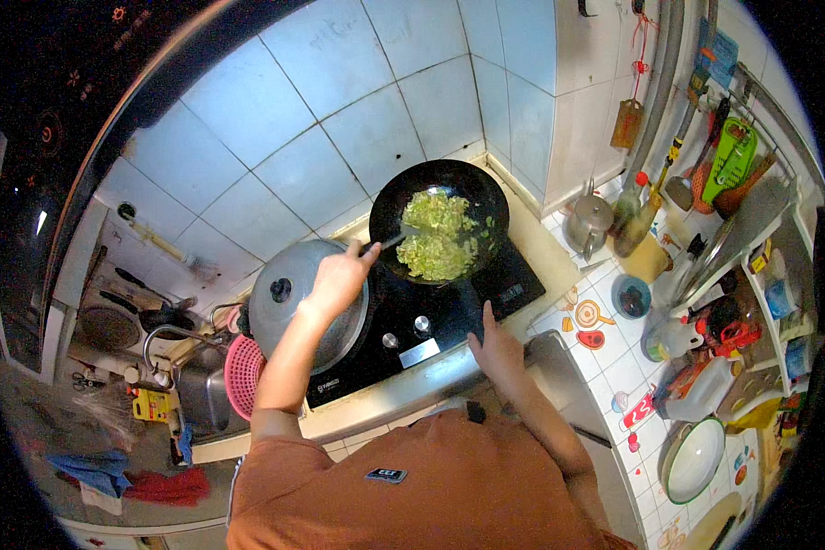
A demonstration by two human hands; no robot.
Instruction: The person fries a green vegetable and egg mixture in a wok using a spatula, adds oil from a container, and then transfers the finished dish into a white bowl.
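A black wok point(489, 237) stands on the black glass cooktop point(405, 302), with chopped pale-green food point(436, 234) heaped in two mounds inside it. My left hand point(344, 271) is closed around the handle of a spatula point(395, 239), whose blade lies at the food between the mounds. Under my left forearm is a large pot with a domed metal lid point(268, 330) and a black knob. Held away from the wok, my right hand point(498, 349) is near the cooktop's front right edge, fingers apart and nothing in it.
A pink plastic basket point(240, 378) sits by the sink point(203, 395) at left. On the tiled counter at right are a metal kettle point(588, 223), a dark blue bowl point(631, 297), bottles and a white enamel basin point(694, 459). A tiled wall rises behind the wok.
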